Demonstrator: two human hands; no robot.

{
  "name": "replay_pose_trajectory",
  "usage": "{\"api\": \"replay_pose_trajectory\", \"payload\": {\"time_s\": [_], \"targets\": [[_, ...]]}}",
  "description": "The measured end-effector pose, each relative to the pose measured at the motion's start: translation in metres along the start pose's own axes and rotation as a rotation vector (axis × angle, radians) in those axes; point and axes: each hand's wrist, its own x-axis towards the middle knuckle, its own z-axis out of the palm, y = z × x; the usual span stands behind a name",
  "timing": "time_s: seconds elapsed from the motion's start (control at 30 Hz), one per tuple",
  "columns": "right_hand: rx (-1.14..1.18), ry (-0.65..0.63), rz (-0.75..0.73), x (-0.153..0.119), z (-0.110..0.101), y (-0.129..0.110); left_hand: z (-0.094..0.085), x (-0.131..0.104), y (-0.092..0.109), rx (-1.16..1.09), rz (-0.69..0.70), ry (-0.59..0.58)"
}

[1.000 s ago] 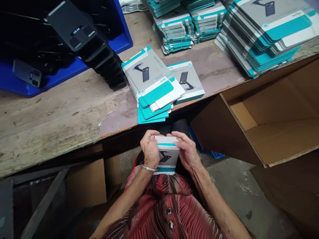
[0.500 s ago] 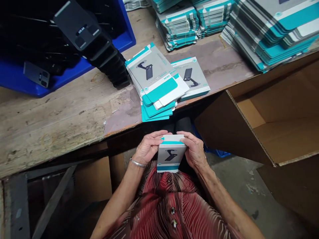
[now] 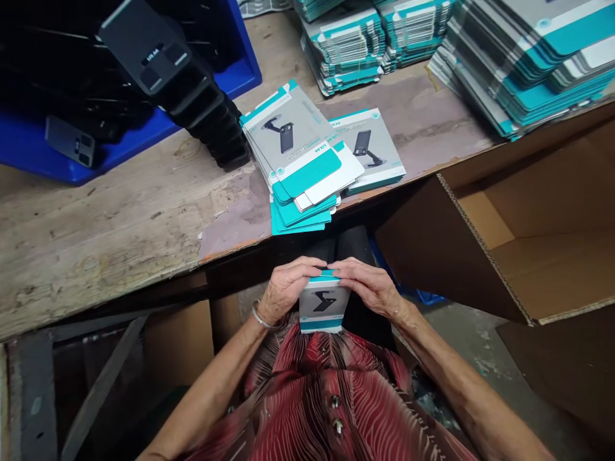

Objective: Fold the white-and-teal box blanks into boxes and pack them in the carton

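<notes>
A small grey, white and teal box (image 3: 325, 305) with a phone-holder picture stands upright at my lap. My left hand (image 3: 290, 285) grips its upper left side, fingers laid over the top edge. From the other side my right hand (image 3: 369, 285) holds the upper right, its fingers also across the top. The two hands' fingertips nearly meet above the box. On the bench ahead lies a fanned stack of flat cartons (image 3: 300, 144), partly over another printed box (image 3: 369, 148).
A blue bin (image 3: 247, 70) of black parts stands at upper left, with a leaning stack of black holders (image 3: 192, 96) beside it. Bundled cartons (image 3: 343, 48) and a larger carton pile (image 3: 533, 70) lie at the back. An open cardboard box (image 3: 485, 246) sits at right.
Both hands have moved inward over the top of the box, and its raised white top flap is now folded down or covered by the fingers.
</notes>
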Motion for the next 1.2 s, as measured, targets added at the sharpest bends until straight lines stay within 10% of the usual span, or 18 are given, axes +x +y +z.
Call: {"api": "replay_pose_trajectory", "payload": {"time_s": [0.13,0.33,0.5,0.87,1.2], "targets": [[0.026,-0.041,0.167,0.004,-0.005,-0.016,-0.021,-0.001,0.01,0.042,0.025,-0.281],[0.148,0.03,0.659,0.025,0.0,-0.035,-0.01,-0.003,0.024,0.068,-0.326,-0.017],[0.146,-0.01,0.772,0.028,0.006,-0.04,-0.009,-0.007,0.037,0.128,-0.482,-0.069],[0.091,-0.017,0.761,0.027,0.013,-0.023,-0.006,-0.005,0.03,0.475,-0.273,-0.106],[-0.401,-0.401,0.096,-0.014,-0.005,-0.047,-0.002,-0.029,0.056,0.399,-0.218,-0.283]]}}
